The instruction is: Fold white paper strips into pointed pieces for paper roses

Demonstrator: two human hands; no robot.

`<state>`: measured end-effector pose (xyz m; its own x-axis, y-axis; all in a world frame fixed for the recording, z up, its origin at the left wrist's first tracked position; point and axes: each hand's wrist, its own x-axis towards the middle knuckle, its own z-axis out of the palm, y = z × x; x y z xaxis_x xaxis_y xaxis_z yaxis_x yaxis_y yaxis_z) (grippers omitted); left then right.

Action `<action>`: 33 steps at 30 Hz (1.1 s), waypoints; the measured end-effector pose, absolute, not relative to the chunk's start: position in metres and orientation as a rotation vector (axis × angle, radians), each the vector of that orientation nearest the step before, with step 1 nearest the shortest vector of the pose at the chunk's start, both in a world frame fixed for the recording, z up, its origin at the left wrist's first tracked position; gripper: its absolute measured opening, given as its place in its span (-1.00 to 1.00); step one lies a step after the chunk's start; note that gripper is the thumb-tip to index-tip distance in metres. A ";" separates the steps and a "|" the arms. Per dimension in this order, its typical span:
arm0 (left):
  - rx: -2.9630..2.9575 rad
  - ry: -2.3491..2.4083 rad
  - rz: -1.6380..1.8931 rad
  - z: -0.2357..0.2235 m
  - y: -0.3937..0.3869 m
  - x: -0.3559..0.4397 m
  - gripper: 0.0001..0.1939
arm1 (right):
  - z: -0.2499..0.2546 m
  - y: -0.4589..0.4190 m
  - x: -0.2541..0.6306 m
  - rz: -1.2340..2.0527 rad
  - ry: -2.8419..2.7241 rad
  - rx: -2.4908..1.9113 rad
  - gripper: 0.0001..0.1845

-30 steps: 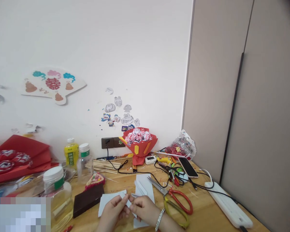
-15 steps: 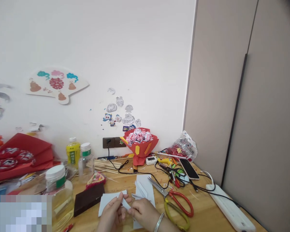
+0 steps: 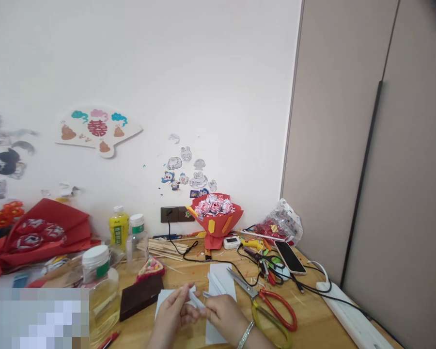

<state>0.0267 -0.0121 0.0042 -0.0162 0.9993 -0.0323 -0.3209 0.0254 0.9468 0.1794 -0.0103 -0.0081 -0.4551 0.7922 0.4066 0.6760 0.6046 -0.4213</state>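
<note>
Between my two hands is a narrow folded strip of white paper [image 3: 196,299]. My left hand [image 3: 176,310] pinches its left end between thumb and fingers. The fingers of my right hand [image 3: 220,310], below a silver bracelet [image 3: 245,334], are closed on the strip's other end. Under my left hand lies a white paper sheet [image 3: 161,301]. Behind my right hand, a longer white sheet [image 3: 221,334] carries several folded paper strips [image 3: 216,283]. Open scissors [image 3: 272,310] with one red and one yellow handle rest just right of my right hand.
A dark brown box [image 3: 141,298] and a jar of yellowish liquid [image 3: 103,310] stand on the left. At the back is a red-wrapped bouquet [image 3: 218,218]. A phone [image 3: 289,257], black cables and a white power strip [image 3: 352,315] lie to the right.
The whole scene has shifted a little to the right in view. Both hands stay on the folded paper strip, which now shows more broadly between them.
</note>
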 end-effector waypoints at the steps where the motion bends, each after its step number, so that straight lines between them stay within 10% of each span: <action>1: 1.037 1.087 1.357 0.006 -0.010 0.022 -0.52 | -0.007 -0.008 0.182 0.202 -2.214 -1.241 -0.67; 10: 2.532 1.710 0.818 0.011 -0.009 -0.007 -0.75 | -0.004 0.005 0.207 -0.073 -1.913 -1.675 -0.79; 33: 2.602 1.634 0.983 0.007 -0.007 -0.001 -0.73 | -0.011 -0.005 0.192 -0.115 -1.976 -1.550 -0.81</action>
<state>-0.0014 -0.0065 0.0070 0.3022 0.7900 0.5334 0.8413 -0.4842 0.2404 0.1922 -0.0049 -0.0109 -0.1211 0.8501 0.5125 0.9038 0.3080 -0.2973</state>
